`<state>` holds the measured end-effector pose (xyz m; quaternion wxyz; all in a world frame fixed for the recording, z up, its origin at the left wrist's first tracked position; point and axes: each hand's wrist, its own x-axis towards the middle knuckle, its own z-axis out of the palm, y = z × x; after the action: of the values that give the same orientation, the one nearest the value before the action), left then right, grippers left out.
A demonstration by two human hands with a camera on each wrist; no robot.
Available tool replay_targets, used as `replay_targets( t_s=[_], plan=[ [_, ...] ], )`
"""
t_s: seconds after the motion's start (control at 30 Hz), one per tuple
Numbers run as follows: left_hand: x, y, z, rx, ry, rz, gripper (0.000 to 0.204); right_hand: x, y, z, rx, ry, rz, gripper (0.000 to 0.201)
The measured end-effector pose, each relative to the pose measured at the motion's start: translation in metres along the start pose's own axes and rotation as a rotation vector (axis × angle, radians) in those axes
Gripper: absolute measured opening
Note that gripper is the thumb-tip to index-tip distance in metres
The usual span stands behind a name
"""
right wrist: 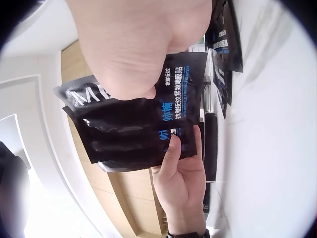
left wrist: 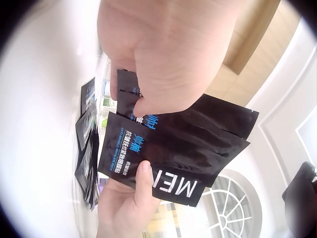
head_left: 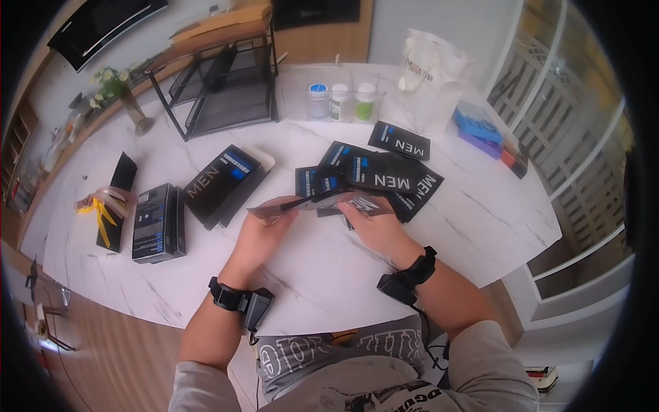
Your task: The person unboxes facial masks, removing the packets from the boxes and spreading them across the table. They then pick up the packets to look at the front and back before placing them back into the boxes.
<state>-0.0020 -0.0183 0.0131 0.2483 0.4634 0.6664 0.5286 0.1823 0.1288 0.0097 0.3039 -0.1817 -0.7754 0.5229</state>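
Both hands hold a small overlapping fan of black foil eye patch sachets (left wrist: 171, 139) above the near side of the table. My left hand (head_left: 268, 233) pinches one end between thumb and fingers. At the other end, my right hand (head_left: 377, 233) grips the front sachet, its thumb lying on the face beside the white MEN lettering. In the right wrist view the sachets (right wrist: 133, 129) overlap unevenly, blue and white print showing along one side. Just beyond the hands lies a loose pile of similar sachets (head_left: 384, 172), with one sachet (head_left: 399, 141) at its far edge.
Left of the hands are black MEN boxes (head_left: 223, 182), another black box (head_left: 158, 223) and a ribboned black box (head_left: 118, 206). Behind stand a mesh rack (head_left: 230, 96), a clear organiser with bottles (head_left: 338, 103) and a white bag (head_left: 429, 82). Small coloured boxes (head_left: 478, 127) sit at right.
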Motion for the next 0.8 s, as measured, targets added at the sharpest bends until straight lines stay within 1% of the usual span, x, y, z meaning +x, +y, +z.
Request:
replay_targets(
  t_s=[0.1,0.2,0.3,0.4,0.5,0.6,0.7,0.8],
  plan=[
    [0.003,-0.001,-0.001,-0.057,-0.040,0.171,0.029,0.004,0.000,0.001,0.074,-0.068,-0.032,0.024],
    [0.003,0.000,-0.002,-0.110,-0.095,0.202,0.036,0.005,0.000,0.001,0.053,-0.072,-0.199,0.026],
    [0.002,0.004,-0.002,-0.114,-0.111,0.257,0.043,0.005,-0.003,-0.001,0.069,-0.101,-0.216,0.030],
    [0.005,-0.004,-0.001,-0.153,-0.077,0.268,0.044,0.004,-0.001,0.000,0.150,-0.118,-0.202,0.035],
    [0.004,-0.002,-0.002,-0.223,-0.094,0.301,0.041,0.006,0.007,0.001,0.144,-0.114,-0.277,0.039],
    [0.005,-0.001,-0.005,-0.142,-0.096,0.358,0.036,0.005,0.002,0.000,0.186,-0.143,-0.309,0.039],
    [0.006,-0.003,-0.005,-0.139,-0.090,0.376,0.034,0.006,0.002,-0.001,0.185,-0.176,-0.280,0.044],
    [0.005,0.000,-0.005,-0.080,-0.091,0.384,0.034,0.006,0.007,-0.002,0.221,-0.186,-0.307,0.042]
  ],
)
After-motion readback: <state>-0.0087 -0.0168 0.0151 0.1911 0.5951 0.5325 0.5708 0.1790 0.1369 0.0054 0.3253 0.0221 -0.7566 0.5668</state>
